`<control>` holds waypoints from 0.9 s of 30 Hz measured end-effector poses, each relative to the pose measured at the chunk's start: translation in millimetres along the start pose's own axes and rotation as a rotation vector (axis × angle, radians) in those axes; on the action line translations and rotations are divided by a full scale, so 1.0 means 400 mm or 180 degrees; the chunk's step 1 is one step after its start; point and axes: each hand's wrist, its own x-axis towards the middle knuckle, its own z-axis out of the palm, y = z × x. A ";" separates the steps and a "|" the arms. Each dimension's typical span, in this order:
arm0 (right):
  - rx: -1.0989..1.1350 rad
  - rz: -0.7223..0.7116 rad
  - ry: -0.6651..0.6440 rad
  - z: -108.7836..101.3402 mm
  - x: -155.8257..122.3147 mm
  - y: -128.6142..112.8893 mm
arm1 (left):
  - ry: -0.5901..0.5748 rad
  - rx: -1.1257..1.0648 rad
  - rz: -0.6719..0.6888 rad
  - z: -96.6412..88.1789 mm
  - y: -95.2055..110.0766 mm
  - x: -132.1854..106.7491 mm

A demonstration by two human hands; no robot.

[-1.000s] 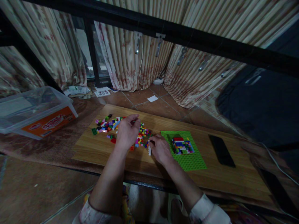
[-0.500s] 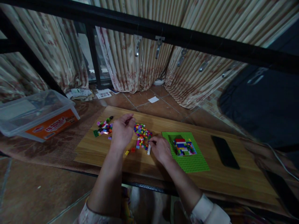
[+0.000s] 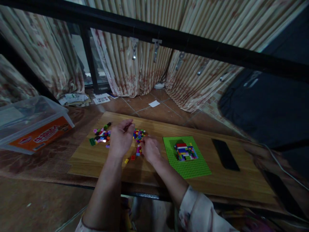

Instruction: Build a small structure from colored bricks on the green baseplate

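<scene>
My left hand [image 3: 122, 138] hovers over the board between two heaps of small toy bricks. Its fingers are loosely curled, with a gap by the thumb and nothing visible in it. My right hand [image 3: 151, 149] reaches into the right-hand brick pile [image 3: 139, 133], fingers bent down and drawn together; whatever they pinch is hidden. A red brick [image 3: 133, 157] and a yellow brick [image 3: 126, 161] lie just in front of that pile. To the right, a multicoloured brick build [image 3: 185, 151] stands on a green studded baseplate [image 3: 193, 169].
Another brick heap [image 3: 100, 135] lies left of my left hand. A black phone [image 3: 225, 154] rests on the wooden board [image 3: 96, 164], right of the baseplate. At far left stands a clear plastic bin [image 3: 36, 122] with an orange label. Curtains [image 3: 145, 71] hang behind a dark bar.
My right hand has moved left and slightly up, deeper over the brick pile, covering where a white brick showed. My left hand keeps nearly the same pose. The view has shifted slightly.
</scene>
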 end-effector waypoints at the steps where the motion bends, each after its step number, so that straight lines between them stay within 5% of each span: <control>1: 0.0165 0.0017 0.0081 -0.007 -0.004 0.005 | -0.0066 0.0066 -0.0007 0.003 0.000 0.000; 4: 0.1181 0.0144 0.0486 -0.045 -0.034 0.026 | -0.0452 0.0398 -0.0087 0.024 0.009 -0.014; 9: 0.3147 0.0516 0.1338 -0.124 -0.123 0.063 | -0.1960 -0.0190 -0.0482 0.106 0.054 -0.104; 13: 0.3604 0.0838 0.1717 -0.157 -0.197 0.095 | -0.2217 -0.1266 -0.1282 0.164 0.095 -0.184; 19: 0.4207 0.1326 0.1780 -0.145 -0.291 0.168 | -0.2566 -0.1679 -0.1875 0.217 0.099 -0.260; 27: 0.3891 0.1521 0.1255 -0.170 -0.365 0.247 | -0.2911 -0.0613 -0.0764 0.258 0.090 -0.318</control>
